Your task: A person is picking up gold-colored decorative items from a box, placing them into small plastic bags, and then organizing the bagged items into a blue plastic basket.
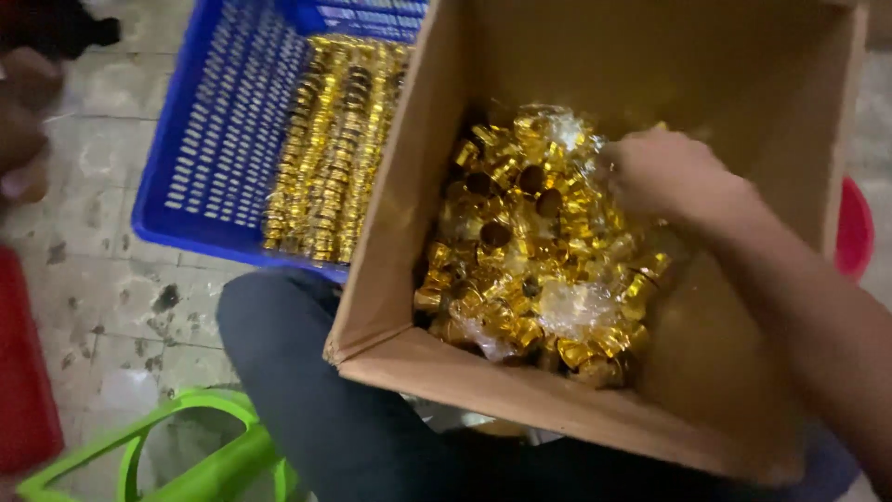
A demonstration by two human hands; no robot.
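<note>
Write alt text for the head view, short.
The right hand reaches into a cardboard box of small gold caps on the person's lap. Behind it, a blue crate holds rows of gold caps. The left hand is out of view.

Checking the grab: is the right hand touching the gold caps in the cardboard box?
Touching. The head view shows the right hand pressed down into the pile of gold caps, fingers buried among them.
</note>
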